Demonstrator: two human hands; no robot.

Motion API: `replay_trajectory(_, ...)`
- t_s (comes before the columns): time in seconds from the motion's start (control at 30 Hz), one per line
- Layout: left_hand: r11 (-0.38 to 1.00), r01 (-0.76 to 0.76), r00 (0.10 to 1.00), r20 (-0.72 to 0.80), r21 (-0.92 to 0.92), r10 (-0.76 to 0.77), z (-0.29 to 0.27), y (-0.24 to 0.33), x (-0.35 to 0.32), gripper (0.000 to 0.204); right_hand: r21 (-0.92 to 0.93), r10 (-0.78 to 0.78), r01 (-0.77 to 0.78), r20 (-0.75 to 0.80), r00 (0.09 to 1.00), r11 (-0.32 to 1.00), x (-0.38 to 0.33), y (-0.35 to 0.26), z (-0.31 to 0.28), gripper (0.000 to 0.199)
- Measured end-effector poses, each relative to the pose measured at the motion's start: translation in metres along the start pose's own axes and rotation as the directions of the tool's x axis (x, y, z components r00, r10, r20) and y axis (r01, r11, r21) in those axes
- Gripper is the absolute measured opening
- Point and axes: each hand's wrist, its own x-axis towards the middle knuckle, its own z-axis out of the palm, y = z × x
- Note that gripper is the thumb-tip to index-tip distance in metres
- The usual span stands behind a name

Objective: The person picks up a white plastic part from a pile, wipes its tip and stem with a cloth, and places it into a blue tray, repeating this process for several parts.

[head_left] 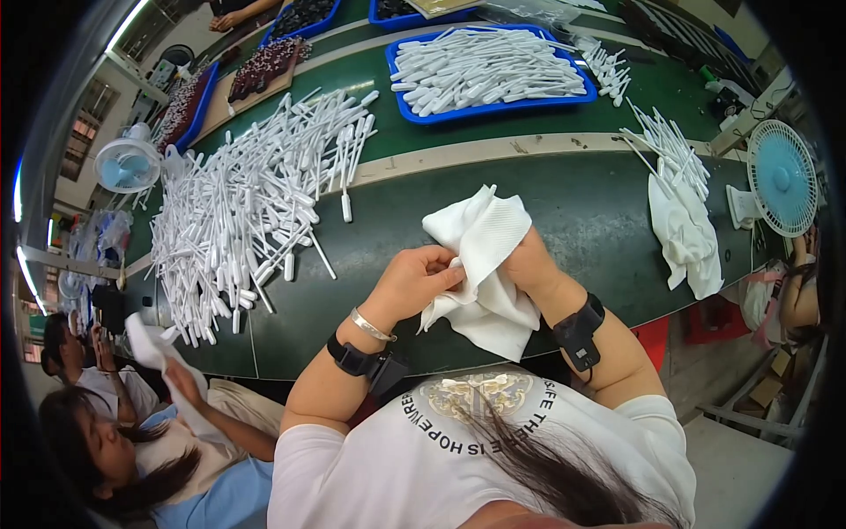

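A white ribbed cloth (493, 238) is bunched up between my two hands, just over the near part of the dark green table. My left hand (419, 280) pinches its left side with thumb and fingers. On the other side my right hand (530, 263) is closed on the cloth, its fingers mostly hidden in the folds. Whether something lies inside the cloth I cannot tell. Left of my hands, a large loose heap of slim white plastic sticks with thicker ends (242, 216) covers the tabletop.
A blue tray (493, 113) full of similar white sticks stands beyond my hands. At right, more sticks (674, 150) lie by another white cloth (683, 234). Fans (781, 176) stand at both sides. A co-worker (189, 414) at lower left holds a white cloth.
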Motion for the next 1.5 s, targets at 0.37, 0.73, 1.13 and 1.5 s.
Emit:
replay_trajectory(0.37,0.963,-0.086,0.996,0.009,-0.256,0.092,-0.003,-0.004,-0.002,0.014,0.445,0.295,-0.278,0.031,0.955,0.851,-0.002,-0.006,0.000,0.033)
replay_trajectory(0.73,0.937,-0.121,0.991,-0.100,-0.327,0.093,0.000,-0.010,0.003,0.013,0.286,0.265,-0.277,0.081,0.961,0.917,-0.005,-0.003,0.012,0.029)
replay_trajectory(1.13,0.874,-0.261,0.929,-0.142,0.409,0.343,0.023,-0.005,-0.004,0.011,0.137,-0.044,0.068,-0.170,0.984,0.988,-0.002,-0.022,0.007,0.024)
replay_trajectory(1.5,0.598,-0.401,0.730,-0.152,0.694,0.667,0.019,-0.004,-0.004,0.013,-0.047,0.027,-0.024,0.064,0.998,0.999,-0.004,-0.010,0.018,0.024)
